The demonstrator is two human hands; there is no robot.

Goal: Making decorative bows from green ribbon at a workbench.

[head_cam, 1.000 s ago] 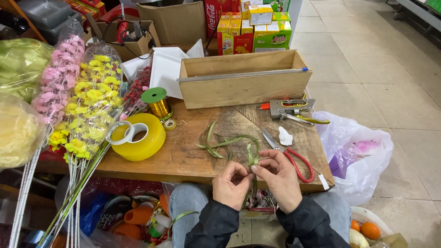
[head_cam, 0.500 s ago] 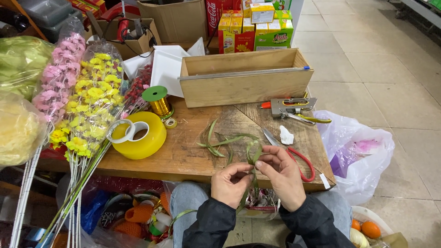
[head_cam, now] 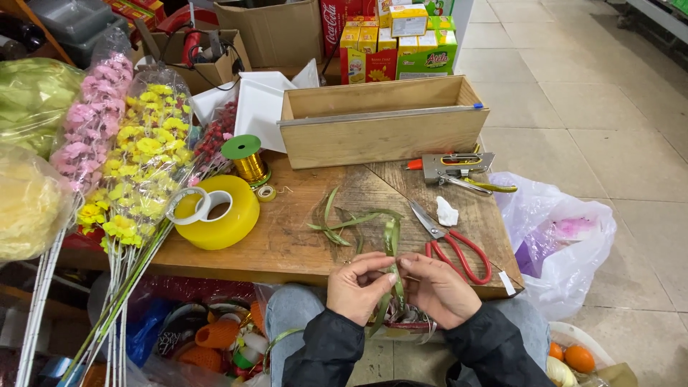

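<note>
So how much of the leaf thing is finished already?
Several cut green leaf strips already lie on the wooden table, and the red-handled scissors are set down. Right now the left hand and right hand pinch one green leaf strip between them. Its finished shape isn't visible yet.

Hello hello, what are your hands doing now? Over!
Left hand and right hand both pinching green leaf strip. Red scissors lying beside right hand. Loose leaf scraps on table.

Way past the hands [head_cam: 394, 287], there's a stack of yellow, orange and green cartons [head_cam: 398, 43], a red box [head_cam: 340, 18] beside them, plus brown cardboard boxes [head_cam: 269, 32] further left.
</note>
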